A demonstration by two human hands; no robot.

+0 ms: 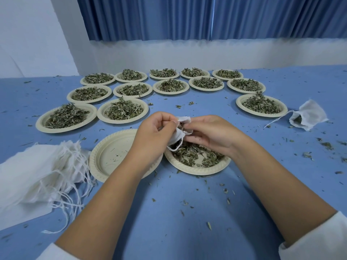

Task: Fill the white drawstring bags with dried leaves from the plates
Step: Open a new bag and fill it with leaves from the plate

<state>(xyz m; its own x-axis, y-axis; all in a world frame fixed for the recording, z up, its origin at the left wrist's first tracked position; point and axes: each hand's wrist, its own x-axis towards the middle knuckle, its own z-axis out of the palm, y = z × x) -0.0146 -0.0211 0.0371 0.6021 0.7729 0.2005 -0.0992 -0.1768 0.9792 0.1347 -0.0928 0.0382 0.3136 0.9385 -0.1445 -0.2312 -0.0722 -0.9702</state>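
My left hand (155, 131) grips a small white drawstring bag (177, 136) by its mouth, above a cream plate (197, 168) that holds a thin layer of dried leaves (191, 155). My right hand (208, 134) meets the bag's opening from the right, its fingers curled at the cloth edge with leaf bits between them. The bag's lower part hangs between both hands, and its cord loops down toward the plate.
An empty cream plate (110, 153) lies left of my hands. A pile of unfilled white bags (37, 173) covers the near left. One filled bag (306, 117) lies far right. Several heaped plates of leaves (123, 109) stand behind on the blue table (169, 212), amid leaf crumbs.
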